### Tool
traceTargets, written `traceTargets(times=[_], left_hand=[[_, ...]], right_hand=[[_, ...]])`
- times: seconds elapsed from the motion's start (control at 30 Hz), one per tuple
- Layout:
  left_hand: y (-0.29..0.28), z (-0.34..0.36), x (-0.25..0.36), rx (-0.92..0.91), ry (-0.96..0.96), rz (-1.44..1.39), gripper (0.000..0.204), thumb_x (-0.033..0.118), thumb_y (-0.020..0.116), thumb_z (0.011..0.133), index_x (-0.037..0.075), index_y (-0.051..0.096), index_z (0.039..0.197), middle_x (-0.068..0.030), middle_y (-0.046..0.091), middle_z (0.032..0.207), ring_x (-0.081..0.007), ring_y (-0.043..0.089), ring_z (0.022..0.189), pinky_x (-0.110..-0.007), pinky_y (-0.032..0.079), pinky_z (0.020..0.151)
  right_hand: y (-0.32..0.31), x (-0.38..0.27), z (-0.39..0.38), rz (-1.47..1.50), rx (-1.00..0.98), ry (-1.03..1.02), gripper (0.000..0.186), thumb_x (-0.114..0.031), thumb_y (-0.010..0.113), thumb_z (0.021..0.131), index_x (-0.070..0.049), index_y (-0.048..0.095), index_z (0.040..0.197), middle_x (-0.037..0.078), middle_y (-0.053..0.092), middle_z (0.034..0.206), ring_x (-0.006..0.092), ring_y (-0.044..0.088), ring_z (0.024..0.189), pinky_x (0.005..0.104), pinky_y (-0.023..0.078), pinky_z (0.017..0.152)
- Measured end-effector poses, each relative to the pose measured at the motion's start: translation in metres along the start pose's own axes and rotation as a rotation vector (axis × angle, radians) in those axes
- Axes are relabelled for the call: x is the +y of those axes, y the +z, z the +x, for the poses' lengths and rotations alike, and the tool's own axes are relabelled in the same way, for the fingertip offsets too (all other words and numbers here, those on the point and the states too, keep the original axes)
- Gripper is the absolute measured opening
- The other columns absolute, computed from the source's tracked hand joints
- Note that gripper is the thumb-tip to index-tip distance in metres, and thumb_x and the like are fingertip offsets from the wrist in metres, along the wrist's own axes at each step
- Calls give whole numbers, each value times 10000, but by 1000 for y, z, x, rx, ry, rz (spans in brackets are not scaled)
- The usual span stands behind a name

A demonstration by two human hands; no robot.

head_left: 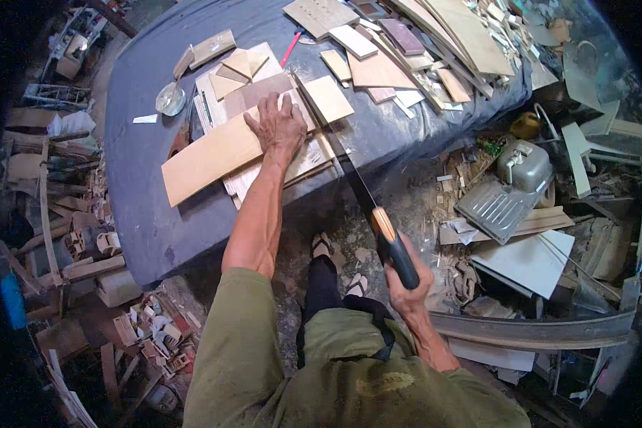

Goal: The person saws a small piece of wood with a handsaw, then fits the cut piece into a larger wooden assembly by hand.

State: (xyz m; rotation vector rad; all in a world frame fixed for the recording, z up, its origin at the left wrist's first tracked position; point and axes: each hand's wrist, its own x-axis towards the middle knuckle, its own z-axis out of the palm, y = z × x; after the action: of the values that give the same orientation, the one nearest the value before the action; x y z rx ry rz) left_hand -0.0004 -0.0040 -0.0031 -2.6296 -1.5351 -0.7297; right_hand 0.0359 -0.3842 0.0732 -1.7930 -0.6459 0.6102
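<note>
A hand saw point(348, 167) with a dark blade and a black-and-orange handle is in my right hand point(412, 289), its fingers wrapped round the grip. The blade lies across a light wooden board point(210, 158) near its right end, with a short part of the board point(329, 98) showing beyond the blade. My left hand point(278, 127) presses down on the board just left of the saw, fingers spread over its surface. Under the board lies a stack of pale wood pieces point(239, 187), its right end close to the blade. I cannot tell how deep the cut is.
A dark sheet covers the table point(150, 235). On it are a clear jar point(170, 100), a red pencil-like stick point(290, 48) and a heap of wood offcuts point(414, 64). A metal sink point(510, 189), a white panel point(528, 264) and scrap wood lie on the floor.
</note>
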Motion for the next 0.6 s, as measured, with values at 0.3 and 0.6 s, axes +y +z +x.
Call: traceTargets(times=[0.3,0.6], left_hand=[[3,0,3,49,-5,6,343,263,569,899,121,685,1189,-87,569,1294,-268,471,1292,-696,241,1061],[-3,0,2,-48,-5,2,350,289,550,925,142,668,1220,-109,549,1375,-308,439,1363,-729,243,1086]], right_hand=[[15,-8,29,-11,16,-205,564,28,623,791,-39,605,1351,74,653,794,107,580,665,265,493,635],[1,-7,11,-110,-9,-166,549,26,629,805,-47,613,1350,94,643,782,94,592,683,265,490,617]])
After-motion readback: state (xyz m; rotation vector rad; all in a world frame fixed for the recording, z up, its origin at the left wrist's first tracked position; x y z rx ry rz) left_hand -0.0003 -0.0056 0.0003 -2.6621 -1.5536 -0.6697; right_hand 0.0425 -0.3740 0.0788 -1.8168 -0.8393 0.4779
